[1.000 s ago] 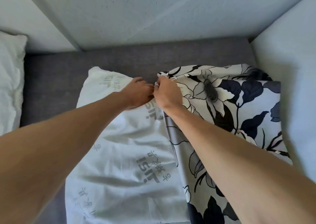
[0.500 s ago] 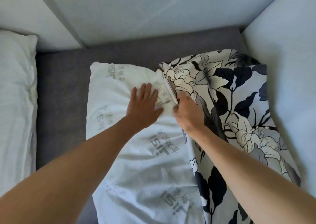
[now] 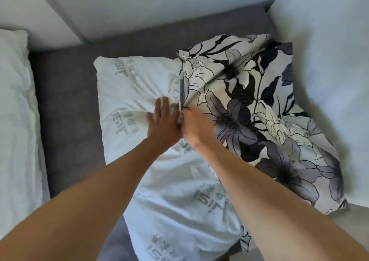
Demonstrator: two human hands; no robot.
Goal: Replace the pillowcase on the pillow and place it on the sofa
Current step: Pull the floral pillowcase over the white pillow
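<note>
The pillow in the middle of the frame is soft white cloth, matt and creased, with faded grey print. Over its right half lies the pillowcase, a thin, smooth-looking cloth with a dark floral pattern, folded and wrinkled. The sofa seat at centre left is a coarse grey woven fabric, matt. Its back cushions along the top look like a pale, finely textured cloth. At the left edge a second pillow is crinkled white cloth.
</note>
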